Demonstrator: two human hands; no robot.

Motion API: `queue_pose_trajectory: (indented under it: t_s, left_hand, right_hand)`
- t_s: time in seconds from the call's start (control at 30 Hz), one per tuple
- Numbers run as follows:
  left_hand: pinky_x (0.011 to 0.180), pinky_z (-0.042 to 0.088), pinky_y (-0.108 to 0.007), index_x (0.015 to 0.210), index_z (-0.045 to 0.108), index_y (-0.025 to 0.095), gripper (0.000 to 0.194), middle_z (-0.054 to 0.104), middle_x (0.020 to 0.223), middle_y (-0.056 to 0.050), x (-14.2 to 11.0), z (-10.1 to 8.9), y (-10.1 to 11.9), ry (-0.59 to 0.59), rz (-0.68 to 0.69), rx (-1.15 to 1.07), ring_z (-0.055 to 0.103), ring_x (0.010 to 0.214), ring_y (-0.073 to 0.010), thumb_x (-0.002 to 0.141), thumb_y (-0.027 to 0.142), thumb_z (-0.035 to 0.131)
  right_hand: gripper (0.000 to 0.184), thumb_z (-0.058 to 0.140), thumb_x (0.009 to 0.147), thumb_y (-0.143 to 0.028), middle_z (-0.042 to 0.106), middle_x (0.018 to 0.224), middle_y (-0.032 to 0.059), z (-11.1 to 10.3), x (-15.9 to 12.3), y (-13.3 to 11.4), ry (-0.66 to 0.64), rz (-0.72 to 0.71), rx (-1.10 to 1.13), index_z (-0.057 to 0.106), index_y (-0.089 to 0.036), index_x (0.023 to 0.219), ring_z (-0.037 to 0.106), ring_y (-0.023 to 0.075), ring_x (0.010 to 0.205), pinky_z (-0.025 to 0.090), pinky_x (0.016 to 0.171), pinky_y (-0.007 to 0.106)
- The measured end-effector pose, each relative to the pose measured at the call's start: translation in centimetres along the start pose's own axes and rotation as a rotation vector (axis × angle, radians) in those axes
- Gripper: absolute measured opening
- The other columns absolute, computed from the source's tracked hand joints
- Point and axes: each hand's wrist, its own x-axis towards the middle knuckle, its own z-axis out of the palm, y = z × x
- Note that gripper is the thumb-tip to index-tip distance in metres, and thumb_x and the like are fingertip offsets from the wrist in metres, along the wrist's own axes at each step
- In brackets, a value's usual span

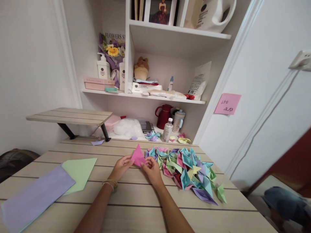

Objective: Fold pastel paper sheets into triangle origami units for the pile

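A bright pink sheet of folded paper (138,156), triangular with its point up, is held just above the slatted table. My left hand (123,166) pinches its left corner between thumb and fingers. On the other side my right hand (152,169) grips the lower right corner, fingers curled. Right beside that hand lies a heap of folded paper boats (187,166) in blue, green, pink, yellow and purple. Lilac paper sheets (39,197) and a light green sheet (81,174) lie at the left of the table.
A small raised stand (70,116) is at the back left. Behind the table, shelves hold a clear bottle (167,131), a dark red jug (164,117) and a plastic bag (128,127). A pink note (227,104) sticks to the right wall.
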Motion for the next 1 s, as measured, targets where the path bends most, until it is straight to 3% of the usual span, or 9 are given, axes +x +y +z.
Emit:
queue_pose_trajectory:
  t_s: [0.1, 0.17, 0.27, 0.37, 0.5, 0.73, 1.0]
  left_hand:
    - [0.076, 0.045, -0.03, 0.079, 0.065, 0.013, 0.031, 0.069, 0.077, -0.007, 0.1, -0.1, -0.1, -0.021, 0.031, 0.059, 0.062, 0.077, -0.0202, 0.062, 0.039, 0.066]
    - [0.075, 0.044, -0.029, 0.075, 0.065, 0.014, 0.026, 0.068, 0.073, -0.005, 0.2, -0.2, -0.2, -0.022, 0.064, 0.081, 0.061, 0.073, -0.0186, 0.064, 0.038, 0.065]
    - [0.069, 0.044, -0.027, 0.074, 0.066, 0.015, 0.026, 0.066, 0.069, -0.003, 0.1, -0.2, -0.1, -0.04, 0.089, 0.113, 0.058, 0.066, -0.0164, 0.066, 0.039, 0.063]
    - [0.064, 0.042, -0.025, 0.075, 0.066, 0.015, 0.028, 0.061, 0.06, -0.001, 0.0, -0.1, 0.3, -0.043, 0.088, 0.159, 0.054, 0.059, -0.0146, 0.068, 0.041, 0.06]
    - [0.063, 0.04, -0.024, 0.074, 0.065, 0.016, 0.028, 0.058, 0.055, 0.001, -0.2, 0.2, 0.6, -0.025, 0.091, 0.169, 0.052, 0.057, -0.0139, 0.07, 0.042, 0.058]
    - [0.065, 0.04, -0.024, 0.071, 0.063, 0.015, 0.028, 0.059, 0.064, -0.001, -0.2, 0.2, 0.4, -0.112, 0.098, 0.131, 0.051, 0.063, -0.0141, 0.071, 0.043, 0.057]
    - [0.07, 0.04, -0.024, 0.072, 0.061, 0.016, 0.026, 0.06, 0.07, -0.002, -0.1, -0.1, 0.3, -0.161, 0.091, 0.106, 0.052, 0.071, -0.0157, 0.07, 0.041, 0.058]
  right_hand:
    - [0.049, 0.068, 0.063, -0.033, 0.058, 0.063, -0.0024, 0.1, 0.0, 0.2, 0.019, 0.014, 0.042, 0.049, -0.018, 0.106, 0.049, 0.0092, 0.049, 0.038, 0.048, 0.019]
    - [0.051, 0.068, 0.065, -0.033, 0.06, 0.064, -0.0011, 0.1, 0.0, 0.1, 0.014, 0.016, 0.03, 0.051, -0.017, 0.11, 0.051, 0.0102, 0.051, 0.04, 0.049, 0.02]
    - [0.03, 0.062, 0.069, -0.037, 0.063, 0.067, 0.0032, 0.0, 0.0, -0.3, -0.016, -0.01, -0.061, 0.064, -0.015, 0.09, 0.054, 0.0138, 0.059, 0.043, 0.053, 0.023]
    - [0.024, 0.061, 0.07, -0.038, 0.064, 0.065, 0.0038, -0.1, 0.0, -0.6, -0.005, -0.031, -0.128, 0.068, -0.015, 0.074, 0.053, 0.0141, 0.058, 0.042, 0.053, 0.024]
    - [0.021, 0.066, 0.065, -0.035, 0.061, 0.057, 0.0014, -0.2, -0.1, -0.5, 0.017, 0.008, -0.115, 0.068, -0.014, 0.066, 0.048, 0.0107, 0.05, 0.039, 0.049, 0.022]
    - [0.021, 0.074, 0.056, -0.032, 0.056, 0.049, -0.0014, -0.1, -0.1, -0.4, -0.002, 0.065, -0.059, 0.064, -0.013, 0.054, 0.043, 0.0081, 0.044, 0.034, 0.044, 0.02]
    - [0.022, 0.069, 0.061, -0.035, 0.057, 0.052, -0.0015, -0.3, -0.2, -0.9, -0.095, 0.036, -0.012, 0.062, -0.016, 0.053, 0.047, 0.01, 0.049, 0.039, 0.051, 0.022]
